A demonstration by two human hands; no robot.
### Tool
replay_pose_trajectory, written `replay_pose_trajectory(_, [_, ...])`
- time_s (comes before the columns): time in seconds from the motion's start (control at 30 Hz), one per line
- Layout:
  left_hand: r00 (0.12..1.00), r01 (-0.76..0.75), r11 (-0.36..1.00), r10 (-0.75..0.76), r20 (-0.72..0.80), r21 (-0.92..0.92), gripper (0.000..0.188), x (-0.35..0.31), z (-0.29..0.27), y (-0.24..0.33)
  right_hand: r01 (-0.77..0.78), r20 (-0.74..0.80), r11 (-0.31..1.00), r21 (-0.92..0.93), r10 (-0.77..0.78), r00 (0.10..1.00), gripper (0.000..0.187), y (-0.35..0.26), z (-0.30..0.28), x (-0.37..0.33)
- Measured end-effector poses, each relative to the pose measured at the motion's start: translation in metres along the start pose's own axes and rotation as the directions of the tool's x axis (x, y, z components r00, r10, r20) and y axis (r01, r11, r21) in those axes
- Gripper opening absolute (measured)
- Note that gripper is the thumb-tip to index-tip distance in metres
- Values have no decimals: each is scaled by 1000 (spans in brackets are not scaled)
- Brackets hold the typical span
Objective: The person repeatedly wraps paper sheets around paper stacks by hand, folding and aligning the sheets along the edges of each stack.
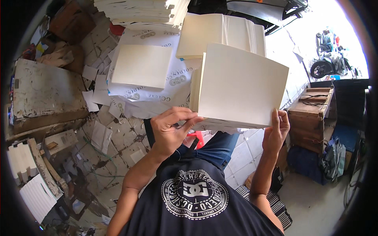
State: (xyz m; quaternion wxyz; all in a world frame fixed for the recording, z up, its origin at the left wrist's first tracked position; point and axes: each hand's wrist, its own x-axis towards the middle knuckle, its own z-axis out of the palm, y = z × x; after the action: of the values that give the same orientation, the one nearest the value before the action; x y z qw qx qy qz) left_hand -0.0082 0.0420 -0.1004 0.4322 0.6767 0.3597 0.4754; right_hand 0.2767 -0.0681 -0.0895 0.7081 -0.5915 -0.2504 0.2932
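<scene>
A cream paper sheet (242,84) is raised at a tilt over the front right of the work surface. My left hand (171,128) pinches its lower left corner between thumb and fingers. At the lower right corner, my right hand (275,128) grips the edge with bent fingers. A second layer shows along the sheet's left side; I cannot tell whether it is a fold or a separate sheet. Behind it lies a stack of cream sheets (201,33), partly covered. To the left, a smaller cream stack (139,65) rests flat on printed white wrapping paper (179,88).
A tall pile of cream paper (143,13) stands at the far left. Loose scraps (101,135) litter the tiled floor. On the right is a wooden cabinet (309,118), with a parked motorbike (330,59) beyond. A red object (199,138) shows below the surface's near edge.
</scene>
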Motion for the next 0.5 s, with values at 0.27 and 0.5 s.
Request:
replay_pose_trajectory(0.27, [996, -85, 996, 85, -8, 8, 18, -1, 0, -4, -7, -28, 1000, -8, 6, 1000, 7, 0, 1, 2])
replay_pose_trajectory(0.5, [998, -70, 997, 70, 2, -22, 18, 6, -2, -2, -28, -17, 1000, 13, 28, 999, 7, 2, -1, 2])
